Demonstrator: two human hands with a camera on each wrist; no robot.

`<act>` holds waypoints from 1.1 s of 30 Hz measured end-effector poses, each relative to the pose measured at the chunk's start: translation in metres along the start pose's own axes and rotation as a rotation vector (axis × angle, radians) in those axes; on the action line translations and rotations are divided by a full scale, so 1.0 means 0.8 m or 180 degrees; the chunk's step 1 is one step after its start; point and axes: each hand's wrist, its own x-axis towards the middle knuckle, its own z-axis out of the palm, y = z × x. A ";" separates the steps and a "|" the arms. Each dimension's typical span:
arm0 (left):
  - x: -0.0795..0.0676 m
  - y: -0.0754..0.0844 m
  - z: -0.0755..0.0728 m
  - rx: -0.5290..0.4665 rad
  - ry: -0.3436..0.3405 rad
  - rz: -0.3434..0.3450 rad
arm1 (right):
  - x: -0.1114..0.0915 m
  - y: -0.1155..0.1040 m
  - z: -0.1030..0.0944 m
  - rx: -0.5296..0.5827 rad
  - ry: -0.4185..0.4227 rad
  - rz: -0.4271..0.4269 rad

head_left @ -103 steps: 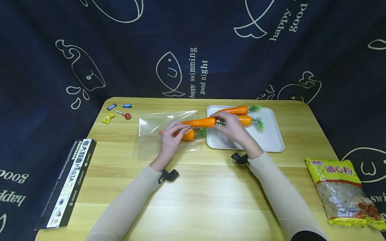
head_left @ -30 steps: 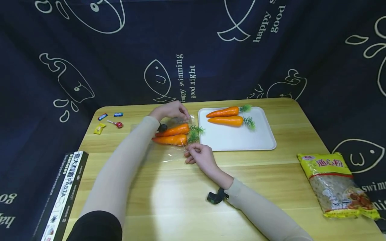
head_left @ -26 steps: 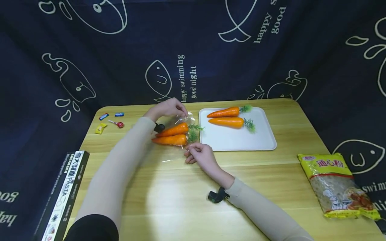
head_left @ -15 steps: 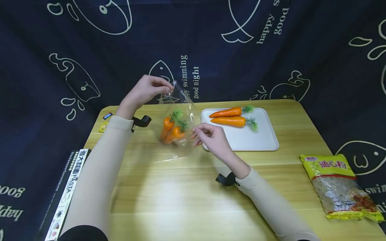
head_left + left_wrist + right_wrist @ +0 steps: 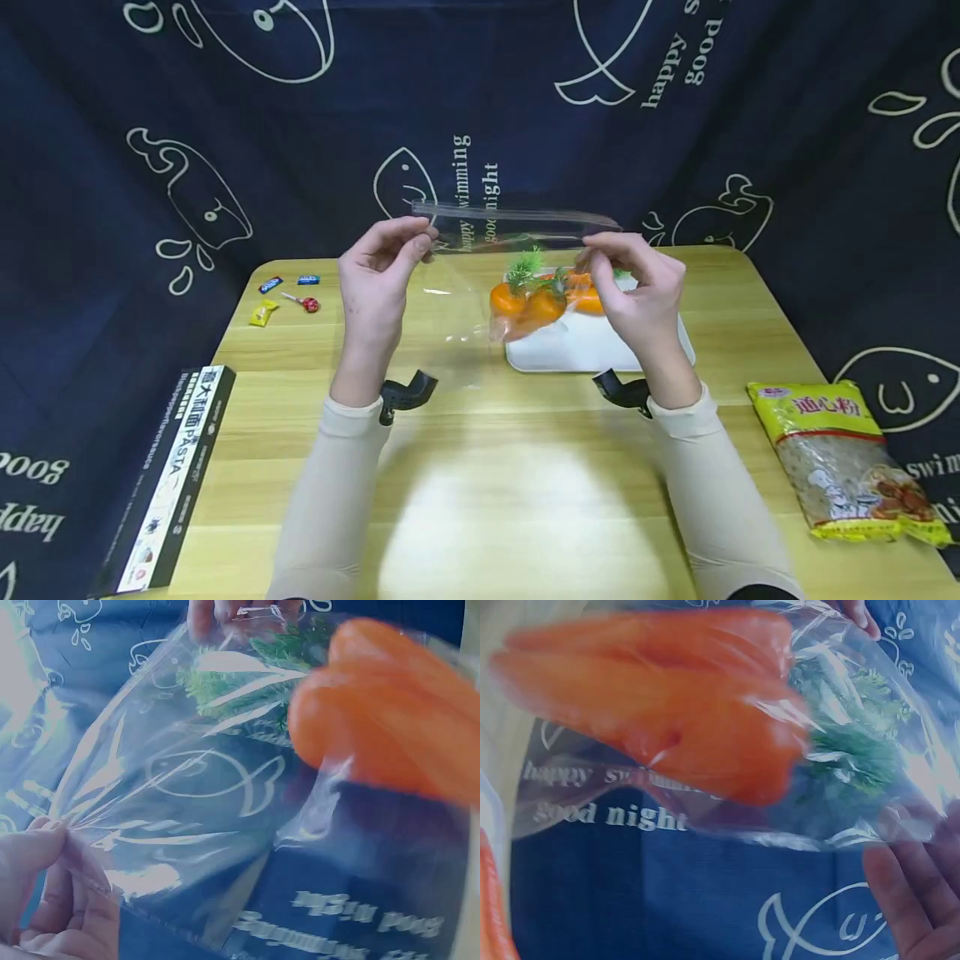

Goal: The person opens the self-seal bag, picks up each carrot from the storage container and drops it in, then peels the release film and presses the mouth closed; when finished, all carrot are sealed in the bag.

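A clear zip bag (image 5: 457, 308) hangs upright above the table between both hands, its mouth edge across the top. Inside it, two orange carrots (image 5: 682, 712) with green tops lean toward the right side. My left hand (image 5: 378, 279) pinches the bag's left upper corner between thumb and fingers. At the opposite upper corner, my right hand (image 5: 637, 283) pinches the plastic. In the left wrist view the green tops (image 5: 247, 682) point toward the bag's mouth. Behind the bag, a white tray (image 5: 555, 354) holds two more carrots (image 5: 588, 302), partly covered by the bag and right hand.
Small candies (image 5: 264, 312) and a red lollipop (image 5: 310, 304) lie at the table's far left. A black pasta box (image 5: 176, 479) lies along the left edge. On the right edge rests a yellow-topped bag (image 5: 847, 467) of pasta. A dark printed curtain (image 5: 300, 167) hangs behind the table.
The second carrot has gone from the hands into the bag. Both hands have lifted the bag off the table; the right hand has moved up and right to the bag's upper corner.
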 end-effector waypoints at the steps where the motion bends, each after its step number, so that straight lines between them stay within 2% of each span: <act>1: -0.005 -0.007 0.003 -0.0055 -0.0003 -0.0015 | -0.003 0.003 0.000 0.0092 0.0049 0.0093; 4: -0.012 -0.031 0.006 -0.0185 -0.0034 -0.0212 | -0.016 0.017 0.003 0.0206 0.0060 0.0439; 7: -0.012 -0.055 0.004 -0.0148 -0.0008 -0.0497 | -0.029 0.029 0.010 0.0172 -0.0011 0.0796; 11: -0.009 -0.077 0.004 -0.0189 0.0208 -0.0842 | -0.038 0.038 0.015 0.0076 -0.0107 0.1082; 15: -0.004 -0.086 0.005 -0.0323 0.0437 -0.1048 | -0.042 0.046 0.017 0.0071 -0.0157 0.1212; 20: 0.000 -0.092 0.014 -0.0439 0.0474 -0.0990 | -0.042 0.056 0.017 0.0042 -0.0245 0.1347; 27: -0.001 -0.089 0.030 -0.0173 0.0359 -0.0866 | -0.053 0.094 0.008 -0.0203 -0.0365 0.1554; 30: -0.003 -0.087 0.034 -0.0108 0.0332 -0.0800 | -0.053 0.099 0.005 -0.0365 -0.0396 0.1518; 33: -0.005 -0.087 0.039 -0.0076 0.0251 -0.0705 | -0.050 0.098 0.004 -0.0647 -0.0338 0.1319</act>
